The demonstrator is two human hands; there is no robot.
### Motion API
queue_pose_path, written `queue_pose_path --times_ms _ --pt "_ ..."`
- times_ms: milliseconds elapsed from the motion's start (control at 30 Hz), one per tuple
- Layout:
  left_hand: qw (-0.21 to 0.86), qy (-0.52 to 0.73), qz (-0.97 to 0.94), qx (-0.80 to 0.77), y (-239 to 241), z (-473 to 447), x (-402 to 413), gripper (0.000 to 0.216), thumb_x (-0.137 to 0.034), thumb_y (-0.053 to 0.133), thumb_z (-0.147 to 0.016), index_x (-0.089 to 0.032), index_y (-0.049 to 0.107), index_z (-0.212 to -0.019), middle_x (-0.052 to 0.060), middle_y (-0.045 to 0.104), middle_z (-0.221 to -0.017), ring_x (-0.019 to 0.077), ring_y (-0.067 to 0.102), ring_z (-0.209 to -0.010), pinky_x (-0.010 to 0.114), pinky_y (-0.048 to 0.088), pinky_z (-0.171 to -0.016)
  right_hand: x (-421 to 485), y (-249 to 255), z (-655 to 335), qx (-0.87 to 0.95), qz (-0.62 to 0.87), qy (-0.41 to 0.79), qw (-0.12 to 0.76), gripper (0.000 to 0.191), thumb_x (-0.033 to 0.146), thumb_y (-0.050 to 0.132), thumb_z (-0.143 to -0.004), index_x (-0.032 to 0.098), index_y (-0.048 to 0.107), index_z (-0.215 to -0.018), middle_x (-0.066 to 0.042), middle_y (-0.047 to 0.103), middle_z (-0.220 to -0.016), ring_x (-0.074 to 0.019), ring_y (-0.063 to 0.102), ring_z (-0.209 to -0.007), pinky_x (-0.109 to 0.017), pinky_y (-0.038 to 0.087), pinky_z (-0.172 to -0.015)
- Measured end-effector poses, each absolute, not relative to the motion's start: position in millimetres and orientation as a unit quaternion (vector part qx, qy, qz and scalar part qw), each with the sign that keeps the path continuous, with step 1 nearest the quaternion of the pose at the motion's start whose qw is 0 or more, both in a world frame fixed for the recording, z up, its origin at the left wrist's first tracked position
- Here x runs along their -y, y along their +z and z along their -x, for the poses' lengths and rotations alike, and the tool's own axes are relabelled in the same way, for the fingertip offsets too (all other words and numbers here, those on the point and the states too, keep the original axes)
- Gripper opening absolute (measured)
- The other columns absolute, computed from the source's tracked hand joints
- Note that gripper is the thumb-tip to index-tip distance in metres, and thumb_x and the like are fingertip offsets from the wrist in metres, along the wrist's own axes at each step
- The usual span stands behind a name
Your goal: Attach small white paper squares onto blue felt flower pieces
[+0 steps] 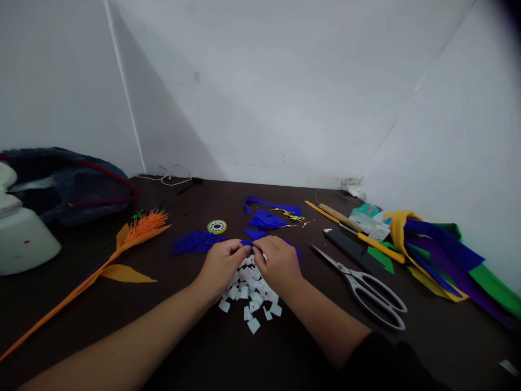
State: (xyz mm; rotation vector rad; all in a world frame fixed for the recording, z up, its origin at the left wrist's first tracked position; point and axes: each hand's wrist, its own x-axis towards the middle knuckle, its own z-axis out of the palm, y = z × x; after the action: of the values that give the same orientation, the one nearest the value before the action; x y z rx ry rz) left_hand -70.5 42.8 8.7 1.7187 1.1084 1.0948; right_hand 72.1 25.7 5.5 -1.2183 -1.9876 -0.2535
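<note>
My left hand [220, 267] and my right hand [281, 263] meet at the middle of the dark table. Both pinch a small piece of blue crepe paper [247, 243] between thumbs and fingertips; most of it is hidden by the fingers. Under the hands lies a loose pile of small white paper squares [254, 297]. Just beyond them are blue paper scraps [266, 219] and thin yellow shreds [293, 215]. A heap of fringed blue paper strips [193, 242] rests left of my left hand, below a roll of tape [217, 226].
An orange paper flower [147, 225] on a long stem lies left, before a white container [26, 239] and a dark bag [93, 187]. To the right are scissors [358, 279], a black case [353, 251], a yellow-handled tool [380, 248] and coloured paper strips [443, 250]. A wall [260, 98] stands behind.
</note>
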Motion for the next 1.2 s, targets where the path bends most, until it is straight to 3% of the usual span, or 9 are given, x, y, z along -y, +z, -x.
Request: queue_pose_path --times_ms 300,467,600,767,967,1200 --pt "0.437 0.420 -0.682 -0.409 18.0 69.9 -38.4 0.015 -0.025 0.048 -0.069 -0.015 0.060 -0.068 0.001 0.058 -0.067 0.0138 0.050 -0.066 0.024 0.039 -0.062 -28.1 6.0 -71.6 0.734 0.495 0.014 0.464 0.004 0.016 0.051 -0.070 0.019 0.053 -0.070 -0.001 0.055 -0.071 -0.0134 0.051 -0.067 -0.025 0.041 -0.062" --pt "0.480 0.412 -0.668 -0.392 19.0 69.2 -37.0 0.010 -0.022 0.050 -0.068 -0.015 0.058 -0.070 0.000 0.056 -0.067 0.0130 0.050 -0.065 0.024 0.040 -0.061 -31.5 5.6 -71.5 0.706 0.481 0.100 0.509 0.006 0.013 0.052 -0.063 0.019 0.050 -0.064 0.000 0.051 -0.069 -0.0119 0.049 -0.063 -0.022 0.042 -0.055" --pt "0.493 0.417 -0.659 -0.385 20.2 68.6 -36.2 0.011 -0.026 0.052 -0.069 -0.015 0.055 -0.071 0.000 0.055 -0.067 0.0125 0.051 -0.064 0.025 0.041 -0.062 -30.9 4.9 -72.0 0.698 0.487 0.091 0.517 0.008 0.013 0.051 -0.060 0.019 0.050 -0.065 0.000 0.052 -0.067 -0.0125 0.050 -0.063 -0.024 0.041 -0.058" --pt "0.513 0.399 -0.668 -0.362 22.6 67.8 -36.1 0.020 -0.031 0.057 -0.068 -0.016 0.054 -0.081 0.002 0.058 -0.075 0.0142 0.054 -0.069 0.028 0.042 -0.066 -28.2 6.5 -73.4 0.719 0.492 0.064 0.487 0.006 0.017 0.053 -0.062 0.019 0.051 -0.067 0.001 0.054 -0.066 -0.0129 0.049 -0.063 -0.025 0.039 -0.058" --pt "0.468 0.428 -0.671 -0.385 21.8 70.5 -38.4 0.013 -0.028 0.053 -0.069 -0.016 0.056 -0.068 0.000 0.054 -0.066 0.0116 0.048 -0.063 0.024 0.038 -0.061 -25.8 10.6 -73.6 0.757 0.453 0.057 0.468 0.004 0.016 0.054 -0.066 0.019 0.054 -0.069 0.000 0.055 -0.068 -0.0131 0.050 -0.067 -0.025 0.040 -0.062" --pt "0.441 0.458 -0.638 -0.435 15.0 74.5 -42.4 0.018 -0.034 0.052 -0.069 -0.016 0.057 -0.071 0.000 0.053 -0.063 0.0124 0.047 -0.061 0.024 0.037 -0.057 -28.6 11.7 -89.9 0.727 0.460 0.122 0.495 0.005 0.022 0.056 -0.070 0.019 0.058 -0.066 0.000 0.057 -0.065 -0.0118 0.052 -0.061 -0.025 0.042 -0.059"
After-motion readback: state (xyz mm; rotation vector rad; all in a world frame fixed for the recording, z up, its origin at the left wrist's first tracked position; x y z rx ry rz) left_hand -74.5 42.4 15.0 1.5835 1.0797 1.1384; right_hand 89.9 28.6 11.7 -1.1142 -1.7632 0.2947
